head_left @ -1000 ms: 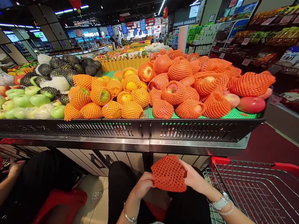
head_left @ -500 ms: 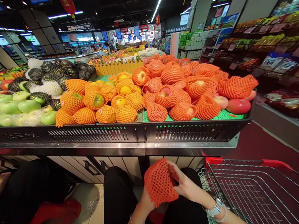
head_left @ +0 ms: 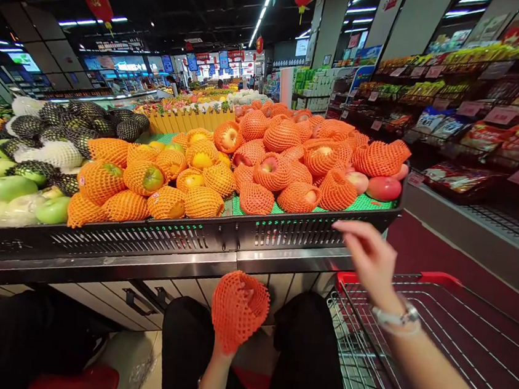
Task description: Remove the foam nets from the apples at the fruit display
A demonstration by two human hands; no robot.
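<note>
Our left hand (head_left: 218,360) grips the net (head_left: 239,307) from below, propping it upright; our right hand (head_left: 370,259) hovers empty near the stand (head_left: 283,231).

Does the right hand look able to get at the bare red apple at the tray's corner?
Probably yes: the right hand is open and empty beside the tray rim, with nothing between it and the apple.

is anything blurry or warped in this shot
Head view: the right hand is smeared by motion blur; the foam net in the left hand is sharp; wide-angle distortion bows the fruit stand rim; ceiling strip lights blow out.
</note>
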